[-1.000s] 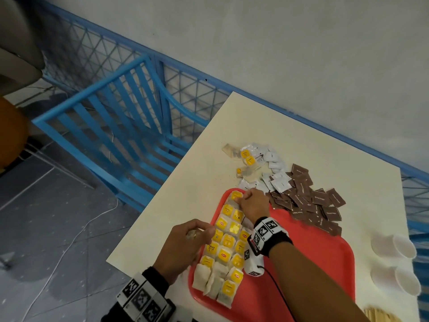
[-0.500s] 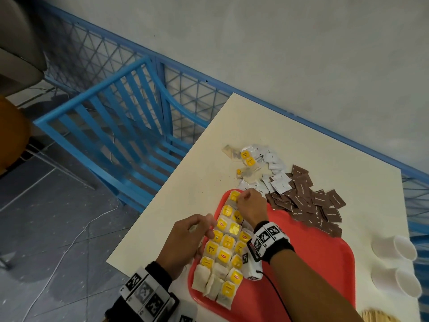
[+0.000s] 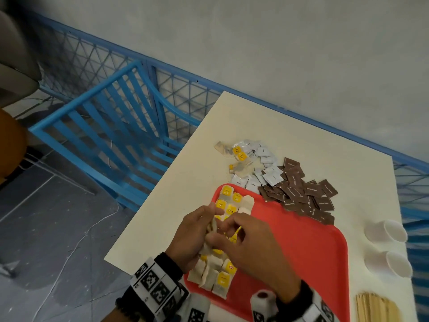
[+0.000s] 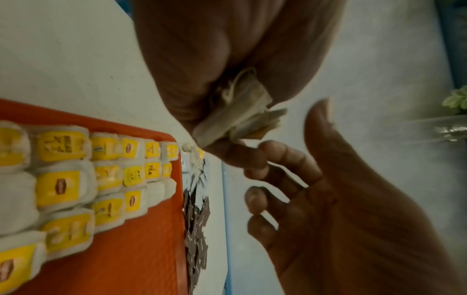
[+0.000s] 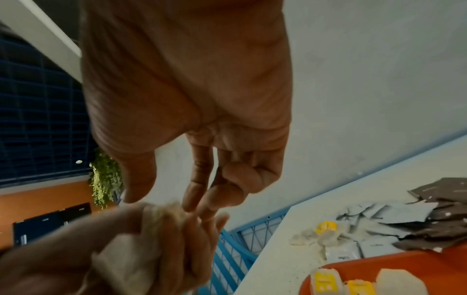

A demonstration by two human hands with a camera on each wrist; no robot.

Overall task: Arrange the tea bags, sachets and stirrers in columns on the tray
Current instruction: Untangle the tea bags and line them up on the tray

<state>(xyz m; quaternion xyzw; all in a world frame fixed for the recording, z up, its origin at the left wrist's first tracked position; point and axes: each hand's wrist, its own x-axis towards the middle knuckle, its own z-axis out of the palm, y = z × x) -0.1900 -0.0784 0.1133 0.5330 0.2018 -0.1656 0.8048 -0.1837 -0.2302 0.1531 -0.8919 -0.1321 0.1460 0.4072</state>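
Observation:
A red tray [image 3: 301, 252] lies on the cream table and carries tea bags [image 3: 228, 201] with yellow tags, set in columns along its left part [image 4: 63, 179]. My left hand [image 3: 197, 231] hovers over those columns and grips a small bunch of tea bags [image 3: 211, 228], which shows clearly in the left wrist view [image 4: 240, 111]. My right hand [image 3: 228, 231] is right beside it, with thumb and fingers [image 5: 194, 189] stretched toward the bunch [image 5: 141, 249] and nothing held. Wooden stirrers [image 3: 376, 307] lie at the table's near right corner.
Beyond the tray's far edge lie loose tea bags [image 3: 239, 156], white sachets [image 3: 267, 173] and a heap of brown sachets [image 3: 301, 196]. Two white cups [image 3: 385, 231] lie on their sides at the right edge. A blue chair [image 3: 111, 126] stands left of the table.
My right hand has drawn back from the far end of the tea bag columns to the bunch in my left hand. The left hand has shifted right, over the tray.

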